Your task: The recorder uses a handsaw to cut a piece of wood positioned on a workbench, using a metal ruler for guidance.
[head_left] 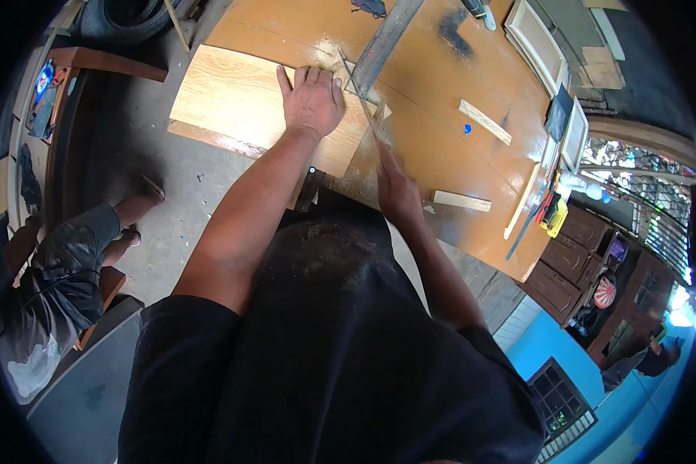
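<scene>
My left hand (pixel 314 100) lies flat on a light wood-grain board (pixel 224 89), its fingers spread and pressing down near the board's right part. To the right, my right hand (pixel 398 189) is closed round the handle end of a handsaw (pixel 361 97), partly smeared by motion. The thin blade slants away from me to the upper left, past my left fingertips. It crosses a small pale wood strip (pixel 382 112) at the board's edge, beside a long dark beam (pixel 383 50). Sawdust (pixel 329 52) is scattered around the blade.
The orange-brown worktable (pixel 433 116) carries loose wood strips (pixel 485 121), a short offcut (pixel 462 201), a blue bit (pixel 467 129) and a yellow tool (pixel 554 220). Frames (pixel 535 45) lean along its right side. One person (pixel 62 263) sits at left; another (pixel 642 359) is far right.
</scene>
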